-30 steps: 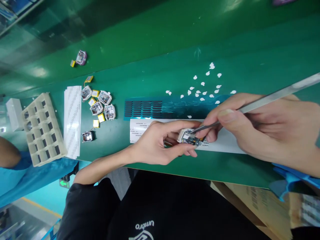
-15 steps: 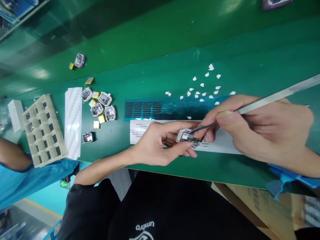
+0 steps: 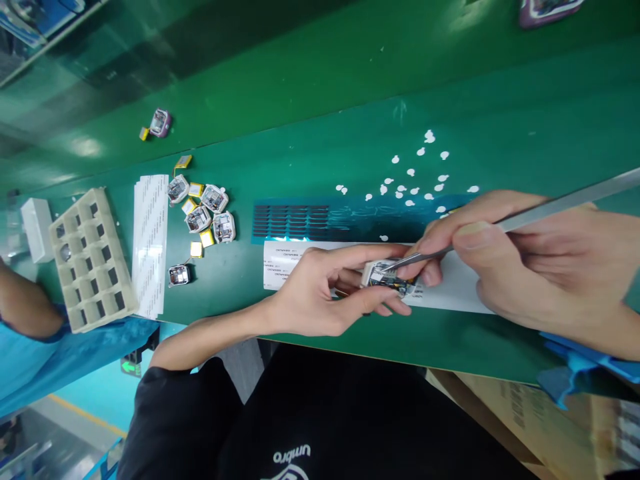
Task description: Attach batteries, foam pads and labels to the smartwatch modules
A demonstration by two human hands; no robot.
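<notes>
Tweezers (image 3: 565,207) on module (image 3: 387,277), label strip (image 3: 290,263) beneath, tray (image 3: 93,259) beyond

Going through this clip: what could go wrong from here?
The long steel tweezers in the right hand have their tips at the exposed circuit board of the small white-cased device, so a slip might scratch it. Pinched in the left hand, the device could also drop onto the green workbench.

light: bright, overhead | glare: pale patches on green bench (image 3: 85,147) | focus: hands (image 3: 330,290) sharp | edges: bowed
</notes>
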